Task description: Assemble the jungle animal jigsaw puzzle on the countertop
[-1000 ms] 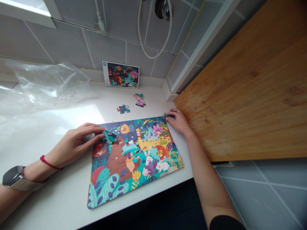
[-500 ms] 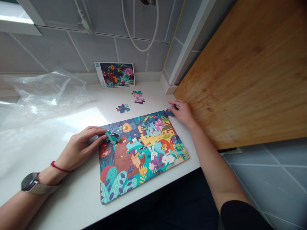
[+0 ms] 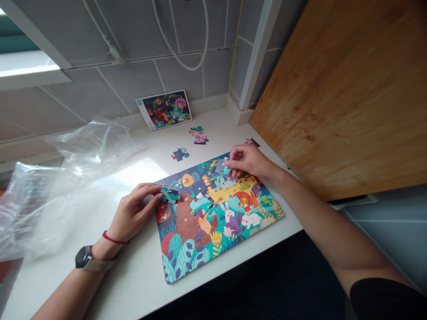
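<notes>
A colourful animal jigsaw puzzle point(image 3: 213, 240) lies on the white tabletop, most of its pieces fitted in the board. At its upper left corner, my left hand point(image 3: 138, 209) pinches a teal and dark puzzle piece point(image 3: 170, 194), tilted above the picture. Over the upper right part, my right hand point(image 3: 245, 161) has thumb and fingers closed on a puzzle piece point(image 3: 227, 170) with light teal on it, partly hidden by the fingers. Beyond the board are several loose pieces: a blue one point(image 3: 180, 154), two lying together point(image 3: 200, 136), and a purple one point(image 3: 252, 142) behind my right hand.
A picture card point(image 3: 167, 109) leans against the tiled wall at the back. Crumpled clear plastic point(image 3: 90, 142) covers the left of the table point(image 3: 133, 284). A wooden panel point(image 3: 333, 106) rises on the right, and a white cable point(image 3: 193, 69) hangs above.
My right hand has moved from beside the board's upper right corner to over the puzzle, carrying a piece. My left hand keeps its pinch. The view has shifted and tilted.
</notes>
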